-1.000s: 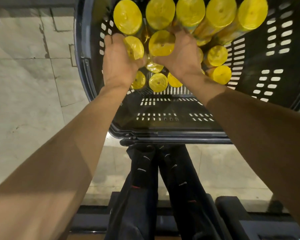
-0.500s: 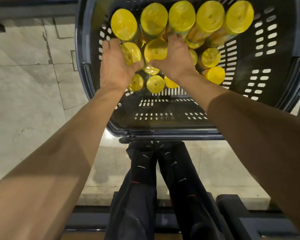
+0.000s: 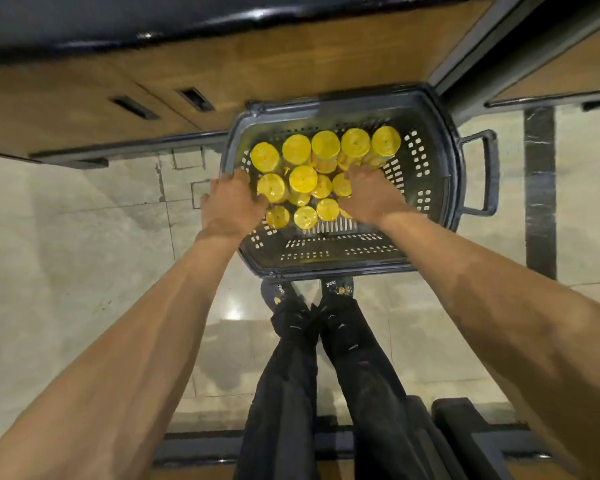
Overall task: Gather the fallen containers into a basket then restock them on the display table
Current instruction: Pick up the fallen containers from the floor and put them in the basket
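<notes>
Containers [image 3: 302, 178] stand packed toward twelve o'clock in the basket [image 3: 444, 161] on the floor [image 3: 84, 254]. The left hand [image 3: 231, 206] and right hand [image 3: 371, 199] lie over them; I cannot tell either grip's state. Better to lift each container straight up.

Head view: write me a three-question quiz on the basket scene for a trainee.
1. True or false: the basket stands on a table.
2. What colour are the tops of the containers? A red, B yellow, C white.
3. Fill in: the basket's loop handle shows on the person's ___ side.
Key: 1 false, it stands on the floor; 2 B; 3 right.
</notes>
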The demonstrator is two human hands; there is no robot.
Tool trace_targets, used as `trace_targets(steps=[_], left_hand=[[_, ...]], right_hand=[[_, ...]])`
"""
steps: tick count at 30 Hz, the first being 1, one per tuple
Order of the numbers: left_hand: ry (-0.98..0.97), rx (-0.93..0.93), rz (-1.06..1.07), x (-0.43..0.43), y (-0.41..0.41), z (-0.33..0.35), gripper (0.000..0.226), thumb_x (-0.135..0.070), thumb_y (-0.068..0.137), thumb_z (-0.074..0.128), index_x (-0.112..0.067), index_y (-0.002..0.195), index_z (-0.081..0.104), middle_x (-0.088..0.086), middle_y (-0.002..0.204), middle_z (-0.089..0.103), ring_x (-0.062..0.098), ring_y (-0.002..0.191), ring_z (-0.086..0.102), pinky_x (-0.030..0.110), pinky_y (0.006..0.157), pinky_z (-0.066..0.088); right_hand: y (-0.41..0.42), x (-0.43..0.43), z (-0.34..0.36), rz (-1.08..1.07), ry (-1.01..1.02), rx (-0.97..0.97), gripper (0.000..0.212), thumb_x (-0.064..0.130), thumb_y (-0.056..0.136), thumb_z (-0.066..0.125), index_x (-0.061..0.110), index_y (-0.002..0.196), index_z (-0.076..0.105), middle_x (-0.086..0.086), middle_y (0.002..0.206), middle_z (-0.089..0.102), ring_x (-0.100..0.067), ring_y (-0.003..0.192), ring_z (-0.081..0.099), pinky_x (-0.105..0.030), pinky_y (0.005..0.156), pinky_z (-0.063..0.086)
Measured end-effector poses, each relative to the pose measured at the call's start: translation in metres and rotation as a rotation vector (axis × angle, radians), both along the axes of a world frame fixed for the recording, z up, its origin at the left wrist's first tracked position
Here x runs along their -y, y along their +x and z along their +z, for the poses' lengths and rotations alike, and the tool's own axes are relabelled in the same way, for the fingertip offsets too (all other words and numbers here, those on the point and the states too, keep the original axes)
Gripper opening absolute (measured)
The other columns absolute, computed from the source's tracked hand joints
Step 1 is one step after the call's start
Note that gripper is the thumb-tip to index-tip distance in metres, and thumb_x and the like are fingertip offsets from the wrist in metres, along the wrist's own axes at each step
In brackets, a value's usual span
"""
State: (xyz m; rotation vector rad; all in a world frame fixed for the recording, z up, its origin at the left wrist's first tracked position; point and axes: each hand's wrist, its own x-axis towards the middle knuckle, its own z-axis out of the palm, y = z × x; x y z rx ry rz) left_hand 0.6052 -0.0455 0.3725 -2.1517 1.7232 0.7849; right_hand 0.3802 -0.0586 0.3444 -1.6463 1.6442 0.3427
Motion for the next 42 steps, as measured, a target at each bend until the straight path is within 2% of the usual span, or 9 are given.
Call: trace_targets(steps=[4, 8, 12, 17, 22, 29, 36, 42], left_hand=[[0.055, 0.062, -0.095, 0.008, -0.013, 0.077, 0.05, -0.041, 0.092, 0.055, -0.013, 0.133, 0.049, 0.015, 0.132, 0.052, 0.036, 0.125, 0.045, 0.048, 0.099, 0.04], [0.014, 0.09, -0.303, -0.001, -0.032, 0.145, 0.049, -0.041, 0.091, 0.054, -0.012, 0.131, 0.049, 0.016, 0.133, 0.052, 0.036, 0.126, 0.045, 0.048, 0.1, 0.037], [-0.075, 0.125, -0.467, -0.007, -0.053, 0.198, 0.049, -0.044, 0.09, 0.055, -0.014, 0.128, 0.048, 0.012, 0.132, 0.051, 0.034, 0.125, 0.045, 0.049, 0.1, 0.037], [-0.149, 0.114, -0.586, -0.002, -0.072, 0.256, 0.05, -0.044, 0.092, 0.052, -0.014, 0.132, 0.047, 0.012, 0.131, 0.052, 0.033, 0.125, 0.045, 0.05, 0.1, 0.037], [-0.171, 0.108, -0.741, 0.005, -0.093, 0.304, 0.049, -0.043, 0.092, 0.054, -0.013, 0.13, 0.047, 0.013, 0.131, 0.051, 0.034, 0.125, 0.044, 0.05, 0.099, 0.038], [-0.208, 0.023, -0.954, -0.001, -0.137, 0.348, 0.048, -0.041, 0.094, 0.053, -0.013, 0.131, 0.048, 0.013, 0.135, 0.051, 0.035, 0.128, 0.045, 0.049, 0.102, 0.038], [-0.239, -0.05, -1.182, -0.026, -0.189, 0.372, 0.043, -0.043, 0.094, 0.053, -0.014, 0.125, 0.051, 0.011, 0.123, 0.059, 0.033, 0.116, 0.055, 0.047, 0.091, 0.047], [-0.289, -0.018, -1.286, -0.051, -0.245, 0.392, 0.042, -0.043, 0.094, 0.051, -0.015, 0.126, 0.052, 0.011, 0.124, 0.056, 0.033, 0.119, 0.051, 0.05, 0.097, 0.042]], right_hand=[[-0.015, 0.004, 0.086, 0.086, -0.002, -0.123, 0.053, 0.029, 0.092, 0.058, 0.01, 0.14, 0.044, -0.016, 0.14, 0.044, -0.036, 0.129, 0.043, -0.043, 0.099, 0.043], [-0.029, -0.001, 0.164, 0.116, -0.129, -0.157, 0.045, 0.022, 0.086, 0.056, 0.006, 0.127, 0.055, -0.019, 0.128, 0.053, -0.039, 0.121, 0.048, -0.046, 0.096, 0.047], [-0.047, -0.009, 0.233, 0.105, -0.165, -0.218, 0.044, 0.031, 0.092, 0.054, 0.007, 0.129, 0.052, -0.017, 0.131, 0.049, -0.037, 0.124, 0.044, -0.048, 0.097, 0.041], [-0.069, -0.037, 0.292, 0.029, -0.202, -0.268, 0.044, 0.034, 0.094, 0.053, 0.01, 0.13, 0.051, -0.015, 0.132, 0.049, -0.035, 0.124, 0.045, -0.046, 0.098, 0.042], [-0.088, -0.076, 0.335, -0.124, -0.216, -0.28, 0.047, 0.041, 0.092, 0.055, 0.015, 0.132, 0.051, -0.012, 0.132, 0.05, -0.032, 0.123, 0.046, -0.045, 0.099, 0.044], [-0.108, -0.125, 0.386, -0.318, -0.258, -0.349, 0.042, 0.037, 0.094, 0.055, 0.015, 0.129, 0.053, -0.011, 0.131, 0.052, -0.03, 0.123, 0.047, -0.045, 0.097, 0.043], [-0.138, -0.181, 0.403, -0.406, -0.198, -0.438, 0.043, 0.039, 0.094, 0.054, 0.015, 0.131, 0.05, -0.012, 0.135, 0.046, -0.031, 0.126, 0.042, -0.045, 0.101, 0.038], [-0.181, -0.229, 0.415, -0.524, -0.206, -0.455, 0.042, 0.033, 0.093, 0.053, 0.014, 0.131, 0.05, -0.013, 0.129, 0.048, -0.033, 0.12, 0.046, -0.044, 0.095, 0.041]])
